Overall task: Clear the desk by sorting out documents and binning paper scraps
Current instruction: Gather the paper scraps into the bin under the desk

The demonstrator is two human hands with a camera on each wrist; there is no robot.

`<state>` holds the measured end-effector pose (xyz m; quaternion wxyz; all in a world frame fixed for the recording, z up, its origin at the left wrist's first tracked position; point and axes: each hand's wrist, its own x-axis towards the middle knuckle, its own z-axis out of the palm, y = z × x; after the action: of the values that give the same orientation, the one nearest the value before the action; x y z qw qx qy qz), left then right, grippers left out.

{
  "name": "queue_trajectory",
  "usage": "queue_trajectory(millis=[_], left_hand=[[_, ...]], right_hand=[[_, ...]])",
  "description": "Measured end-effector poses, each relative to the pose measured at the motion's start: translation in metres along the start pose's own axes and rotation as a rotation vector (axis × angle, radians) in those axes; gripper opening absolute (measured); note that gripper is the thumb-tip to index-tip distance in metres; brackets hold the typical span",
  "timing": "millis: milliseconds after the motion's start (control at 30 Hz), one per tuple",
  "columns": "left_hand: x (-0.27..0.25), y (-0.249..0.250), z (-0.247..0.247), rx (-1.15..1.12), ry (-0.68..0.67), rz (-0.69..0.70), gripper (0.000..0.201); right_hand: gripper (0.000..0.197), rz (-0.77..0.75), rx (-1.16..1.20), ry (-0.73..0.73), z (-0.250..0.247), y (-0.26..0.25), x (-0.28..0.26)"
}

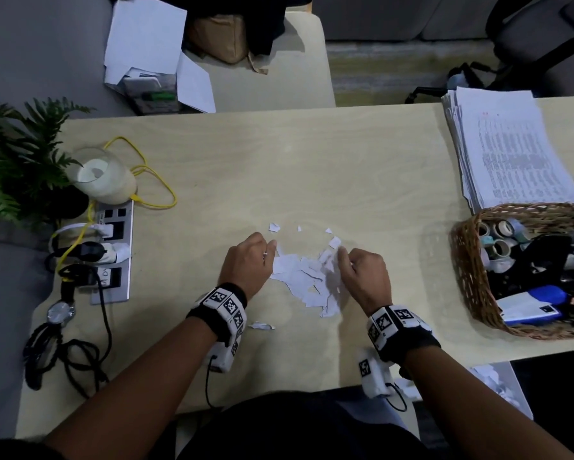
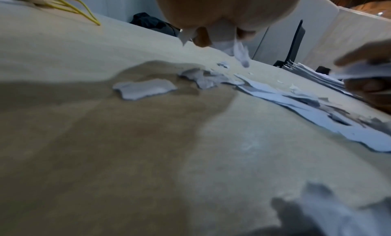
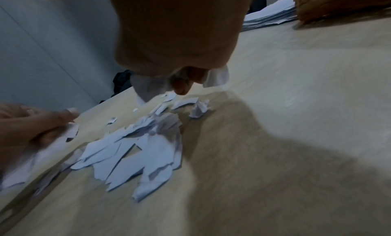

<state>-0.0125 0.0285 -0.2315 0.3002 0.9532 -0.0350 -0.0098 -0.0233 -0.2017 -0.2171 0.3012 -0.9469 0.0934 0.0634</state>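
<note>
With scraps (image 1: 307, 280) heaped mid-table (image 1: 279, 167), left hand (image 1: 247, 262) and right hand (image 1: 367, 272) flank the heap, fingers curled on torn bits, apparently gathering for binning.

Bare worktop (image 1: 279, 167) lies open beyond the paper scraps (image 1: 305, 277). The wicker basket (image 1: 471, 277) and document stack (image 1: 511, 151) block the right; the power strip (image 1: 113, 254) and jar (image 1: 103, 174) crowd the left.

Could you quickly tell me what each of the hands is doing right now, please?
Left hand: fingers curled, holding paper scraps.
Right hand: fingers curled, also holding paper scraps.
</note>
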Motion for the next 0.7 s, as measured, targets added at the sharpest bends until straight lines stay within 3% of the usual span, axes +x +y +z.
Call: queue_trajectory(millis=[100, 167, 233, 333, 400, 467, 567, 700], left_hand=[[0.004, 0.006, -0.003, -0.065, -0.049, -0.027, 0.033], [0.005, 0.007, -0.002, -0.08, -0.134, -0.078, 0.016], [0.003, 0.003, 0.004, -0.004, -0.175, -0.019, 0.03], [-0.003, 0.003, 0.009, 0.124, -0.256, 0.042, 0.031], [-0.007, 0.005, 0.013, 0.145, -0.283, 0.085, 0.033], [-0.008, 0.006, 0.015, 0.224, -0.339, 0.143, 0.046], [-0.008, 0.007, 0.019, 0.401, -0.399, 0.196, 0.057], [-0.008, 0.01, 0.02, 0.457, -0.361, 0.29, 0.046]], right_hand=[[0.034, 0.027, 0.1, 0.099, 0.003, 0.006, 0.002], [0.015, 0.098, 0.136, 0.06, 0.001, 0.005, 0.004], [0.02, 0.061, 0.122, -0.013, -0.002, 0.002, 0.004], [0.029, -0.22, -0.109, -0.136, 0.004, -0.004, 0.002], [0.026, -0.299, -0.291, -0.206, 0.014, -0.011, -0.001], [0.032, -0.3, -0.431, -0.222, 0.024, -0.015, -0.006], [0.046, -0.241, -0.456, -0.215, 0.034, -0.013, -0.015], [0.023, -0.245, -0.31, -0.22, 0.036, -0.008, -0.015]])
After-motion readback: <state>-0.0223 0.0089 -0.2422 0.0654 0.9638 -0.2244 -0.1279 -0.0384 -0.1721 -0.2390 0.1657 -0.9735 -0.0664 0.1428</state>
